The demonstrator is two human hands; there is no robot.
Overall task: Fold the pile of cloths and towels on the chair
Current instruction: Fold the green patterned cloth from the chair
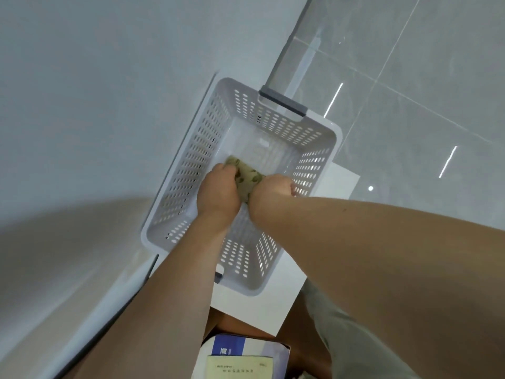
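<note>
The left hand [218,188] and right hand [273,192] reach into the white basket [191,160], fingers [293,189] curled tight round a green patterned cloth [247,179], probably to lay it flat on the bottom.

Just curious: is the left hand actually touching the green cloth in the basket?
Touching. The head view shows the left hand gripping one end of the green cloth, no gap.

White basket [191,165] of smooth, perforated plastic at frame centre; inside it, a soft, matt cloth [247,177] in olive print. Upper right, glossy grey floor tiles [410,77] mirror strip lights. Upper left, matt wall [95,77]. Bottom, cardboard box [235,347] bearing a paper label [240,367].
</note>
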